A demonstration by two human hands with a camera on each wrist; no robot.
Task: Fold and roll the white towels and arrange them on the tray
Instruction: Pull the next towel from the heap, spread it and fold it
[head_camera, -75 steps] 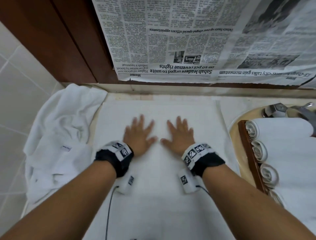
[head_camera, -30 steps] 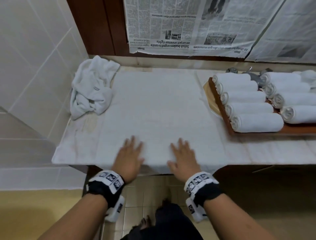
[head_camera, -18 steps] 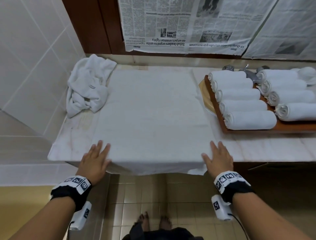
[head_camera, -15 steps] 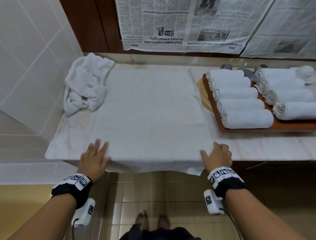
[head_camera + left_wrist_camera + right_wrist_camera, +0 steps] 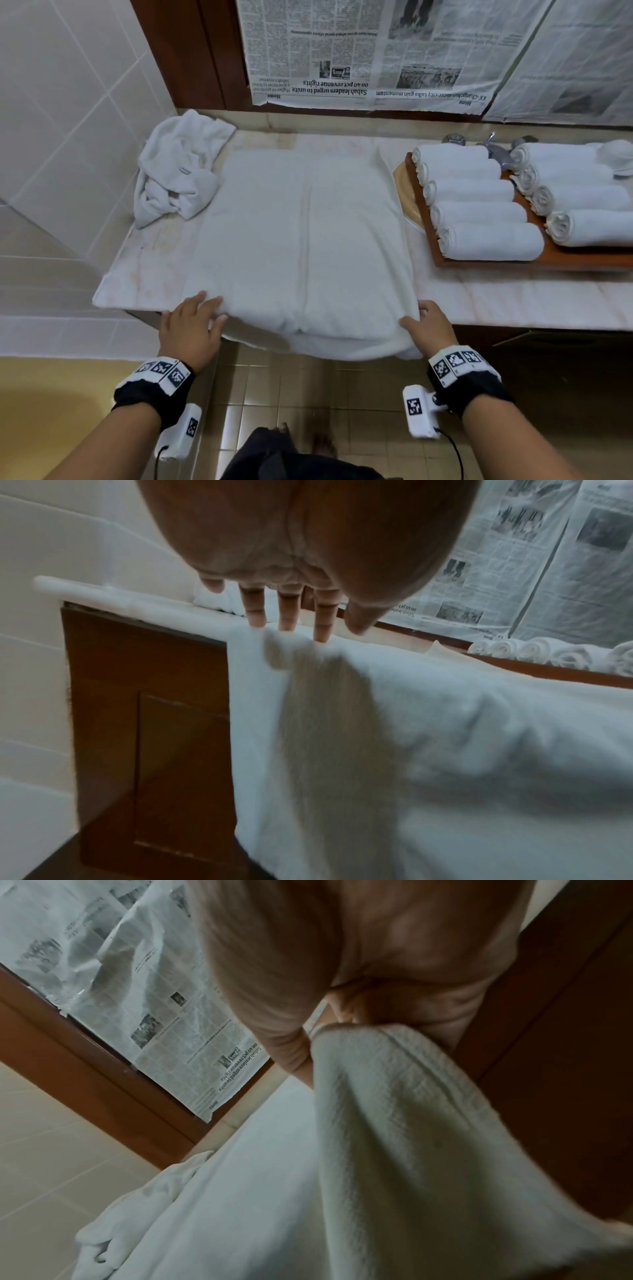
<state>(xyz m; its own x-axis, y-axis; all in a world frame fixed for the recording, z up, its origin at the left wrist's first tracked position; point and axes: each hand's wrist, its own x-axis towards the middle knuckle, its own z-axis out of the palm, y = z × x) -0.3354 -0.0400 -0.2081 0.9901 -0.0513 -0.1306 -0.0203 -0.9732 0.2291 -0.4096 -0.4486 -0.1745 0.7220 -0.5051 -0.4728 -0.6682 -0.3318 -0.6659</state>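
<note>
White terry towel [image 5: 301,240] lies spread on the marble counter [image 5: 513,301], its near edge hanging over the front lip. The left hand [image 5: 190,329] sits at the near left corner; the right hand [image 5: 430,330] at the near right corner.

Left hand: fingers [image 5: 287,610] straight and slightly apart, tips touching the towel's edge; no pinch visible. Right hand: thumb and fingers closed on the hem, cloth bunched in the grip.

Risks, as judgement:
- Uneven hold. If only the right side lifts, the fold goes askew and the corners will not meet.
- Overhang. The draped part could drag the towel off the counter if the left fingertips slip.
- A faint crease runs down the towel's middle; a lift without tension may set wrinkles into the later roll.
- Crumpled towel [image 5: 178,171] touches the far left edge and could catch when the flat one is folded away from the person.
- Wooden tray [image 5: 582,255], to the right, carries two rows of rolled towels [image 5: 479,209]; little bare board shows for another.

View differences:
- Head view gives the layout, but hides the right fingers behind the hand.
- Right wrist view shows the hem [image 5: 359,1034] gripped against the palm.
- Left wrist view shows the overhang falling in front of the brown cabinet [image 5: 143,696], unseen from above.
</note>
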